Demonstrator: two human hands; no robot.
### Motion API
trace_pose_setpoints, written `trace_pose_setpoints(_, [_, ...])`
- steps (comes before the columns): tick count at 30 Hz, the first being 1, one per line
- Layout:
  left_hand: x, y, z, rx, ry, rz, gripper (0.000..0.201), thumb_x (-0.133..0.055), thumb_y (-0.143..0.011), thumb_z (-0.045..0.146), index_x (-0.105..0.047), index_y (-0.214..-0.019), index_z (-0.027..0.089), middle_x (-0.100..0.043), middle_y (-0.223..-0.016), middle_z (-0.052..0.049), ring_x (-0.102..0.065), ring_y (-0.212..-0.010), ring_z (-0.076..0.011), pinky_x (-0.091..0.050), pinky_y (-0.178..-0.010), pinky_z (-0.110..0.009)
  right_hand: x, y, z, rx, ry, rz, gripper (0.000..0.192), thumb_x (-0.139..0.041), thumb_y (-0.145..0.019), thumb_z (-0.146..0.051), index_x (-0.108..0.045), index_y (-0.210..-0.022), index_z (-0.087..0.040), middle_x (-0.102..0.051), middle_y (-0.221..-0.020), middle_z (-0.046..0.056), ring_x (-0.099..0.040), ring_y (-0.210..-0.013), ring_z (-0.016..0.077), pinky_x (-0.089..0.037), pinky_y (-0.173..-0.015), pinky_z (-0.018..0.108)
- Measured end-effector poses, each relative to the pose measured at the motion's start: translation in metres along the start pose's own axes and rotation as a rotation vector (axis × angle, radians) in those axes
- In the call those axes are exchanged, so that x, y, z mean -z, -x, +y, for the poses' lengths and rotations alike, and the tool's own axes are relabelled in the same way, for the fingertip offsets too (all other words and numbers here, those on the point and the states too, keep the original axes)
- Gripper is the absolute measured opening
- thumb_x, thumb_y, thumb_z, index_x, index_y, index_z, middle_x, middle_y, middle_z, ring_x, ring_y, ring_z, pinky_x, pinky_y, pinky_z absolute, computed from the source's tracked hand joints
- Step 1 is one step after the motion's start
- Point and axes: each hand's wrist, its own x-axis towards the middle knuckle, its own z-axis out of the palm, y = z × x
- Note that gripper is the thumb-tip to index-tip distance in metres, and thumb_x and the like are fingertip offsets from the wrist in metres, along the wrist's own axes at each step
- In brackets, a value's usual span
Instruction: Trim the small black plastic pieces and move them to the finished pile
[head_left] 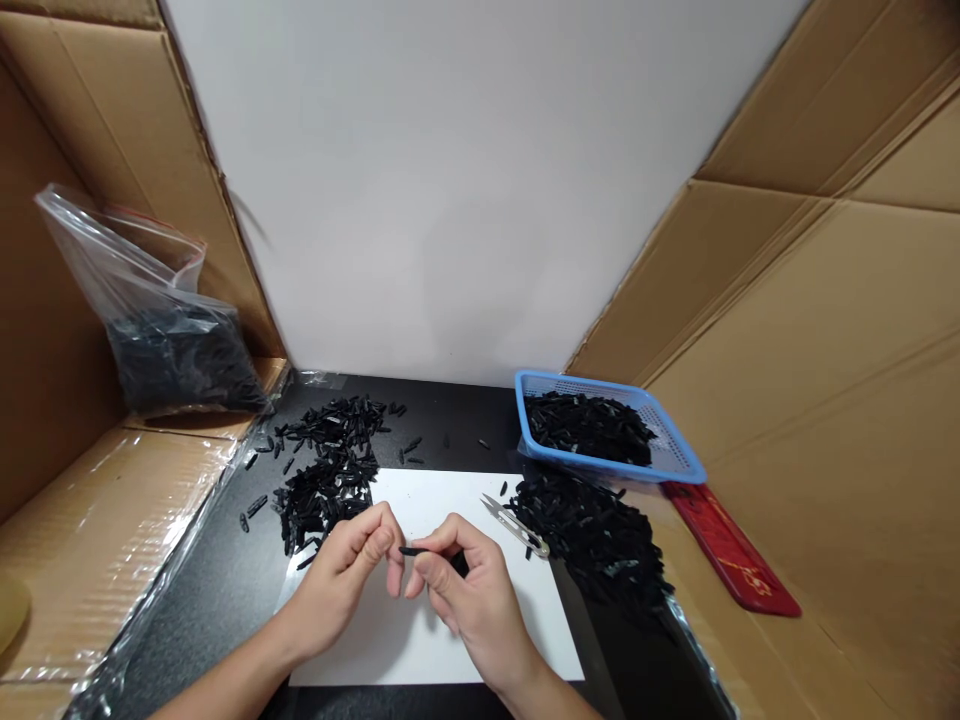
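My right hand (472, 585) pinches a small, slim black piece (409, 551) between thumb and forefinger. More black material (459, 563) shows within its curled fingers. My left hand (360, 560) is closed with its thumb against the forefinger, right at the free end of the black piece; whatever it grips is hidden. Both hands are over a white sheet (442, 650). Thread snips (517, 527) lie on the sheet's right side, beside a large heap of black pieces (600, 540). Left of the sheet is a looser pile of similar pieces (322, 495).
A blue mesh basket (679, 468) full of black pieces stands at the back right. Near it lies a red flat object (735, 550). A clear zip bag (180, 350) of black material leans at left. Cardboard walls (840, 330) and a white panel (480, 200) enclose the black tabletop (202, 590).
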Motion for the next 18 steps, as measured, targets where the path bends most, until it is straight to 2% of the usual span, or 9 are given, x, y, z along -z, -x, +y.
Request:
trace_pose_setpoints(3, [0.003, -0.003, -0.003, 0.001, -0.213, -0.004, 0.045, -0.035, -0.097, 0.036, -0.047, -0.056, 0.020, -0.054, -0.054, 0.002, -0.051, -0.061, -0.0158, -0.038, -0.067, -0.027, 0.001, -0.001, -0.002, -0.001, -0.058, -0.006, 0.018, -0.065, -0.084, -0.032, -0.055, -0.080, -0.018, -0.066, -0.061, 0.000, -0.026, -0.033, 0.0011, -0.015, -0.036, 0.018])
trace_pose_setpoints(5, [0.006, -0.006, -0.007, 0.001, -0.376, -0.009, 0.040, -0.042, -0.093, 0.032, -0.053, -0.057, 0.020, -0.056, -0.058, 0.001, -0.052, -0.066, -0.0168, -0.039, -0.071, -0.028, 0.002, -0.001, -0.004, -0.002, -0.161, -0.018, 0.016, -0.060, -0.085, -0.031, -0.052, -0.078, -0.018, -0.067, -0.061, 0.001, -0.026, -0.033, 0.0014, -0.014, -0.037, 0.018])
trace_pose_setpoints(6, [0.007, -0.007, -0.008, 0.010, -0.423, -0.016, 0.027, -0.047, -0.091, 0.028, -0.061, -0.069, 0.021, -0.060, -0.065, 0.000, -0.054, -0.071, -0.0176, -0.040, -0.073, -0.028, 0.002, -0.002, -0.006, -0.012, -0.217, -0.027, 0.016, -0.058, -0.084, -0.031, -0.051, -0.077, -0.018, -0.066, -0.061, 0.001, -0.027, -0.032, 0.0016, -0.014, -0.037, 0.018])
trace_pose_setpoints(7, [0.009, -0.010, -0.009, 0.014, -0.449, -0.023, 0.015, -0.049, -0.088, 0.022, -0.064, -0.089, 0.022, -0.064, -0.078, -0.001, -0.056, -0.078, -0.0184, -0.042, -0.075, -0.029, 0.003, -0.003, -0.007, -0.027, -0.261, -0.033, 0.016, -0.057, -0.083, -0.031, -0.050, -0.075, -0.018, -0.066, -0.061, 0.001, -0.027, -0.032, 0.0018, -0.014, -0.036, 0.018])
trace_pose_setpoints(9, [0.012, -0.019, -0.010, 0.000, -0.506, -0.038, 0.034, -0.048, -0.084, 0.012, -0.057, -0.114, 0.025, -0.063, -0.099, -0.003, -0.058, -0.092, -0.0194, -0.045, -0.080, -0.030, 0.005, -0.004, -0.010, -0.070, -0.291, -0.015, 0.020, -0.055, -0.084, -0.032, -0.049, -0.071, -0.018, -0.063, -0.060, 0.001, -0.027, -0.033, 0.0017, -0.014, -0.037, 0.019])
trace_pose_setpoints(11, [0.015, -0.035, -0.009, -0.015, -0.636, -0.050, 0.031, -0.047, -0.084, 0.011, -0.058, -0.110, 0.025, -0.059, -0.106, -0.004, -0.059, -0.097, -0.0204, -0.046, -0.084, -0.032, 0.007, -0.006, -0.011, -0.121, -0.254, 0.032, 0.027, -0.057, -0.085, -0.037, -0.049, -0.068, -0.017, -0.056, -0.054, -0.003, -0.025, -0.034, 0.0015, -0.012, -0.037, 0.019])
trace_pose_setpoints(13, [0.019, -0.059, -0.010, -0.002, -0.822, -0.048, 0.034, -0.048, -0.084, 0.009, -0.056, -0.114, 0.024, -0.056, -0.110, -0.006, -0.058, -0.101, -0.0208, -0.047, -0.088, -0.034, 0.009, -0.007, -0.009, -0.149, -0.192, 0.079, 0.033, -0.061, -0.084, -0.044, -0.049, -0.069, -0.018, -0.045, -0.047, -0.008, -0.023, -0.035, 0.0022, -0.010, -0.037, 0.019])
trace_pose_setpoints(16, [0.023, -0.099, -0.015, 0.062, -0.899, -0.001, 0.037, -0.059, -0.082, 0.014, -0.054, -0.119, 0.018, -0.052, -0.120, -0.013, -0.051, -0.115, -0.0294, -0.045, -0.092, -0.044, 0.012, -0.009, -0.005, -0.136, -0.113, 0.091, 0.038, -0.063, -0.082, -0.052, -0.050, -0.071, -0.018, -0.034, -0.042, -0.012, -0.021, -0.036, 0.0034, -0.009, -0.036, 0.020])
trace_pose_setpoints(18, [0.024, -0.123, -0.021, 0.113, -0.920, -0.014, 0.036, -0.066, -0.080, 0.018, -0.057, -0.115, 0.015, -0.054, -0.120, -0.014, -0.053, -0.112, -0.0314, -0.047, -0.089, -0.048, 0.014, -0.011, -0.004, -0.110, -0.072, 0.100, 0.039, -0.062, -0.081, -0.055, -0.050, -0.072, -0.018, -0.033, -0.042, -0.012, -0.020, -0.036, 0.0037, -0.010, -0.037, 0.020])
